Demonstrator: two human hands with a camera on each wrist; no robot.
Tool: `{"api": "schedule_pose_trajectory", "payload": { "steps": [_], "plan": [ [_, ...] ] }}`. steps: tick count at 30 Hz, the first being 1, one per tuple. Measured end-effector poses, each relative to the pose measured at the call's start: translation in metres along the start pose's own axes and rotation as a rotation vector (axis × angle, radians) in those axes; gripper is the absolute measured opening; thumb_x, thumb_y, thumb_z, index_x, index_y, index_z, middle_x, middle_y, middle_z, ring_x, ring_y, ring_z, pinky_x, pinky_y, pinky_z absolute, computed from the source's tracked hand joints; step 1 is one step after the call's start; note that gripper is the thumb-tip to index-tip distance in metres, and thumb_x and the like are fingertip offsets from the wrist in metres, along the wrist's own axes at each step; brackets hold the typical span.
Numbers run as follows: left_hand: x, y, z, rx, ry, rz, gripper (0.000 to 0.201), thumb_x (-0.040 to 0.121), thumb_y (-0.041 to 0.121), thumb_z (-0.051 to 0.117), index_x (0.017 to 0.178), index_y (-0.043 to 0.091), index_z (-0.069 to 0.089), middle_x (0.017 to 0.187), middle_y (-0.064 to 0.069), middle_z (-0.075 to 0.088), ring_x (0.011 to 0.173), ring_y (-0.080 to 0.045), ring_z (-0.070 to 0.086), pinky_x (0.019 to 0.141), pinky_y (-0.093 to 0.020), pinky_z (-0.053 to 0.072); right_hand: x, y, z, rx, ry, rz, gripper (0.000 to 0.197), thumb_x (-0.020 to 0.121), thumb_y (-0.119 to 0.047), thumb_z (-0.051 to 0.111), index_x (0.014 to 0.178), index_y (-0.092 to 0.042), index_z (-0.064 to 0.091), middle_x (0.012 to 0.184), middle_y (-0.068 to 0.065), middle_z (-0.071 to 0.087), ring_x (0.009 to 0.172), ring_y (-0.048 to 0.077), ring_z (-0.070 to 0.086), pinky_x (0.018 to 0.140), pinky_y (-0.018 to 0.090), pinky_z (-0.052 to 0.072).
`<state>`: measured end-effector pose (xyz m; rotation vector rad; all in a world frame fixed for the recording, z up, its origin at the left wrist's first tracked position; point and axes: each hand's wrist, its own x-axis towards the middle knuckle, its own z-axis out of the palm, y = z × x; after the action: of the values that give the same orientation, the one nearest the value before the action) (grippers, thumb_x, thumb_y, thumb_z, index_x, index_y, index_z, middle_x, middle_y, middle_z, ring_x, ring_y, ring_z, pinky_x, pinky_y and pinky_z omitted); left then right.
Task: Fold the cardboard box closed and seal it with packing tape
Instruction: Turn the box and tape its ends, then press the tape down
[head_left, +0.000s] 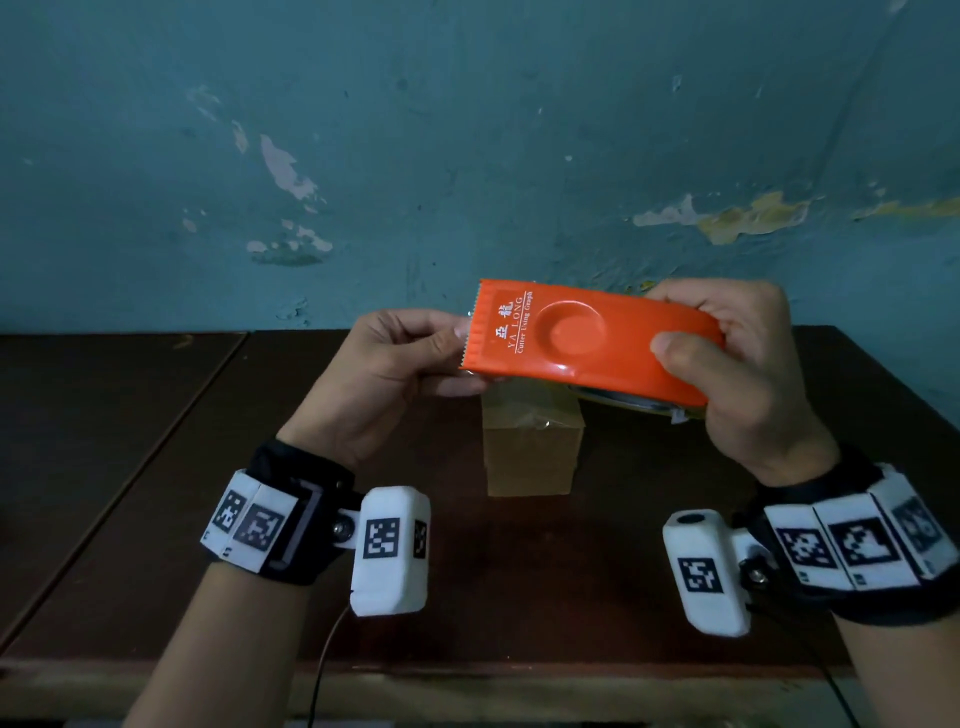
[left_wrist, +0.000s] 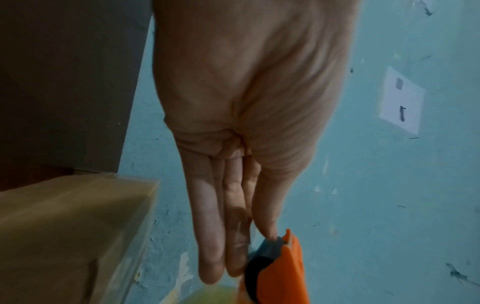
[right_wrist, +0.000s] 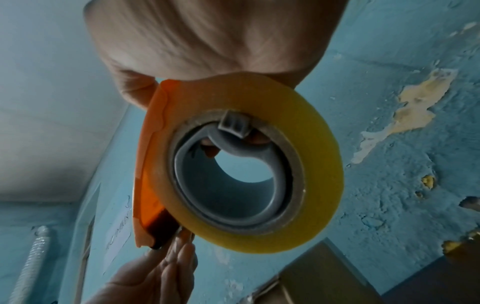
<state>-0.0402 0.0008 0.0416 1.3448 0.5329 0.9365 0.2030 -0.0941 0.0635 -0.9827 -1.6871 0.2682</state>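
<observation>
Head view. Both hands raised over a dark table (head_left: 156, 467), well clear of it. The right hand (head_left: 748, 374) is clamped on the butt end of an orange dispenser (head_left: 587, 338), thumb on top, fingers wrapped below. The left hand (head_left: 384, 374) meets the serrated cutter end, thumb and fingers closed there; whether it pinches a tape tail or only the edge I cannot tell. The dispenser's long axis runs left–right across the body, slightly tilted, cutter end pointing to the person's left. The box (head_left: 532, 447) stands on the table directly below and a little beyond the dispenser, between the two hands, about equally near each. It looks closed, with glossy film over its top. Its top edges run roughly square to the table front.

Left wrist view. The left hand's fingers (left_wrist: 210, 236) lie straight and together, tips against the grey-and-orange cutter end. The box sits below and to the side, apart from the hand.

Right wrist view. The yellow roll (right_wrist: 311, 164) sits on a grey hub inside the orange shell, palm pressed on its upper rim. The left fingertips touch the shell's lower corner.

Judgement: the next move likely means drawing out tape, then bringing the cutter end down onto the box top. The dispenser already lies across the box, so mostly a descent is needed.
</observation>
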Motion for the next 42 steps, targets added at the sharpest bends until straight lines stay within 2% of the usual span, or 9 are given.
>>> {"api": "schedule_pose_trajectory", "payload": {
  "steps": [5,10,14,17,21,23,26,31,42],
  "plan": [
    [0.001,-0.002,-0.003,0.034,0.016,-0.028,0.018,0.084,0.019,0.064,0.088,0.003,0.071,0.073,-0.012,0.075,0.066,-0.017,0.074,0.058,-0.020,0.059,-0.001,0.002,-0.001,0.023,-0.020,0.009,0.043,0.080,-0.035,0.051,0.069,0.005,0.061,0.051,0.012,0.047,0.046,0.019,0.046,0.049,0.026,0.032],
    [0.004,-0.008,-0.003,0.026,0.071,-0.030,0.007,0.079,0.013,0.068,0.075,0.010,0.074,0.067,-0.005,0.073,0.058,-0.010,0.070,0.052,-0.017,0.055,-0.001,0.004,-0.002,0.015,-0.032,0.015,0.038,0.084,-0.035,0.053,0.068,-0.002,0.062,0.052,-0.008,0.046,0.047,0.007,0.044,0.052,0.020,0.031],
    [0.004,-0.011,-0.002,-0.001,0.065,-0.048,0.015,0.079,0.017,0.067,0.083,0.003,0.069,0.069,-0.003,0.073,0.058,-0.009,0.068,0.052,-0.016,0.055,-0.002,0.003,-0.002,0.015,-0.041,0.019,0.035,0.087,-0.035,0.054,0.068,-0.007,0.062,0.053,-0.011,0.047,0.046,0.004,0.046,0.050,0.016,0.032],
    [0.006,-0.015,-0.001,-0.043,0.064,-0.083,0.024,0.079,0.019,0.065,0.091,-0.002,0.065,0.069,0.000,0.072,0.058,-0.006,0.067,0.052,-0.015,0.054,-0.001,0.002,-0.002,0.029,-0.048,0.011,0.037,0.087,-0.034,0.054,0.069,-0.003,0.062,0.053,-0.011,0.048,0.046,0.004,0.048,0.050,0.014,0.033],
    [0.008,-0.016,-0.001,-0.056,0.057,-0.103,0.034,0.079,0.010,0.066,0.106,-0.010,0.063,0.069,-0.001,0.072,0.056,-0.004,0.065,0.052,-0.015,0.054,0.000,0.001,-0.003,0.027,-0.059,-0.007,0.042,0.087,-0.035,0.054,0.070,0.002,0.064,0.052,0.002,0.050,0.047,0.011,0.049,0.051,0.021,0.033],
    [0.008,-0.017,-0.002,-0.037,0.061,-0.094,0.025,0.079,0.007,0.066,0.099,-0.007,0.069,0.069,-0.002,0.073,0.056,-0.006,0.066,0.052,-0.016,0.054,0.000,0.001,-0.003,0.021,-0.066,-0.009,0.043,0.087,-0.035,0.054,0.069,0.002,0.064,0.053,0.003,0.051,0.047,0.011,0.048,0.052,0.022,0.033],
    [0.006,-0.016,-0.003,-0.020,0.083,-0.049,0.009,0.078,0.007,0.069,0.080,0.002,0.076,0.070,-0.005,0.073,0.058,-0.010,0.066,0.054,-0.019,0.053,-0.001,0.000,-0.002,0.016,-0.072,-0.003,0.037,0.087,-0.036,0.055,0.069,-0.005,0.064,0.052,-0.007,0.050,0.045,0.009,0.049,0.048,0.020,0.034],
    [0.003,-0.011,-0.001,0.042,0.096,0.024,0.014,0.079,0.009,0.071,0.066,0.012,0.077,0.067,-0.004,0.072,0.060,-0.012,0.065,0.058,-0.021,0.052,0.001,-0.001,0.000,-0.007,-0.068,0.002,0.033,0.087,-0.038,0.055,0.070,-0.011,0.064,0.054,-0.010,0.052,0.047,0.008,0.052,0.050,0.017,0.034],
    [0.000,-0.007,0.000,0.084,0.142,0.078,0.006,0.078,0.009,0.071,0.074,0.004,0.072,0.062,-0.009,0.069,0.049,-0.012,0.060,0.049,-0.020,0.049,0.002,0.000,-0.002,-0.035,-0.095,0.013,0.033,0.087,-0.040,0.058,0.071,-0.012,0.065,0.056,-0.011,0.057,0.051,0.010,0.056,0.052,0.019,0.038]
  ]
}}
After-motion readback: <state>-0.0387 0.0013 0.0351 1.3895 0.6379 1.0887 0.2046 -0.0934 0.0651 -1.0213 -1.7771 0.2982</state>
